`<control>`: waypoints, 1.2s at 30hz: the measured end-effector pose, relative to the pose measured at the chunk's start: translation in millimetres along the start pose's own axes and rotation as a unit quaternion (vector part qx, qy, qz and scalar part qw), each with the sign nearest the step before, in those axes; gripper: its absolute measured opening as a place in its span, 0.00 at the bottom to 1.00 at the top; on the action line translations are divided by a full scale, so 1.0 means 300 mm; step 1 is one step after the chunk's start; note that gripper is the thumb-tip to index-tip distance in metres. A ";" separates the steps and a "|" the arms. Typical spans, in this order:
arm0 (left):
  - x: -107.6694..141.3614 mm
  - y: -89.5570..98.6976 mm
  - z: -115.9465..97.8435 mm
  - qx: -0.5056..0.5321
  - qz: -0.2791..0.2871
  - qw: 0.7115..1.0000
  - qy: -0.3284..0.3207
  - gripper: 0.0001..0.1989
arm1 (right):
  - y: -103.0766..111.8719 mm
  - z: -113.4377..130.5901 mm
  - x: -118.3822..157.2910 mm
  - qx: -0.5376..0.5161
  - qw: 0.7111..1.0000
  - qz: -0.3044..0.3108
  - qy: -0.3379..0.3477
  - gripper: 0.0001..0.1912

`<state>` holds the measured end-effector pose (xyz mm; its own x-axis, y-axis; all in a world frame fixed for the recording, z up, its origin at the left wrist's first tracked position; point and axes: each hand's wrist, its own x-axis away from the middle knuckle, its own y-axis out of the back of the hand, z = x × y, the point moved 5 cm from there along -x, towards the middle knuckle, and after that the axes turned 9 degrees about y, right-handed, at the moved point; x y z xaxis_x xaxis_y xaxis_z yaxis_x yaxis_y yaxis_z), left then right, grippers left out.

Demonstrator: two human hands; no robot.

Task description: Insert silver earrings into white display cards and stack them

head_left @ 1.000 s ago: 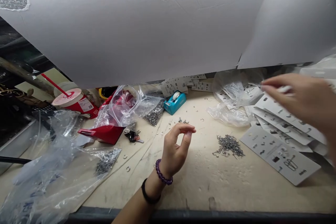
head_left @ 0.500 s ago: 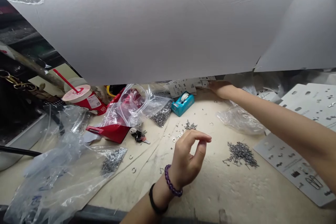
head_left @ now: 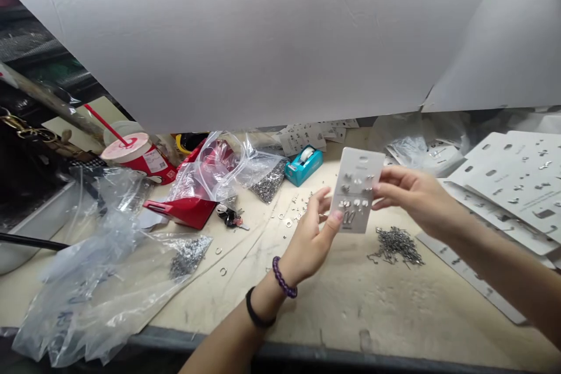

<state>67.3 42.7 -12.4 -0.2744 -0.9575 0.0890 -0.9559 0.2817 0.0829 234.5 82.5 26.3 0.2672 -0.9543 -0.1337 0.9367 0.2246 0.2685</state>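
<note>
A white earring card (head_left: 358,190) with several pairs of small silver earrings on it is held up over the middle of the table. My left hand (head_left: 312,235), with a purple bead bracelet on its wrist, pinches the card's lower left edge between thumb and fingers. At the card's right edge, my right hand (head_left: 401,188) grips it with thumb and fingertips. Below and right of the card lies a pile of small silver earring pieces (head_left: 397,245). Loose rings and tiny parts (head_left: 289,223) are scattered left of the card.
A teal tape dispenser (head_left: 304,165) stands behind the card. Stacked earring cards (head_left: 511,187) lie at the right. Clear plastic bags (head_left: 100,298), a red pouch (head_left: 193,214), keys (head_left: 231,217) and a red cup with a straw (head_left: 140,158) are at the left. A large white board (head_left: 263,41) overhangs the back.
My right hand has come back from the far side of the table with an earring card. My left hand has closed on the card's left edge.
</note>
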 end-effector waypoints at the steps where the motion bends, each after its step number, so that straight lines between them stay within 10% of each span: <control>1: -0.006 -0.005 0.000 0.013 0.025 0.999 0.018 0.19 | -0.018 -0.013 0.030 -0.033 0.999 -0.001 -0.016 0.19; 5: -0.029 0.022 -0.011 0.035 0.021 0.997 0.069 0.16 | 0.013 -0.073 0.116 0.133 0.990 -0.022 -0.035 0.23; 9: -0.055 0.048 -0.011 0.058 0.023 0.995 0.074 0.16 | 0.054 -0.128 0.171 0.343 0.933 0.103 -0.030 0.17; 21: -0.060 0.060 0.057 0.130 -0.051 0.987 0.076 0.18 | -0.054 -0.137 0.112 0.543 0.812 0.215 -0.013 0.13; 29: -0.042 0.073 0.059 0.140 -0.052 0.986 0.067 0.17 | -0.008 -0.175 0.053 0.314 0.936 0.152 -0.055 0.11; 36: -0.033 0.073 0.046 0.138 -0.047 0.987 0.067 0.17 | 0.009 -0.212 0.078 0.347 0.935 0.068 -0.033 0.17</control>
<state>47.7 57.5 -25.2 -0.1836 -0.9565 0.2267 -0.9737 0.1454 -0.1755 257.7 73.4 -36.9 0.3371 -0.9415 -0.0009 0.5174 0.1845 0.8357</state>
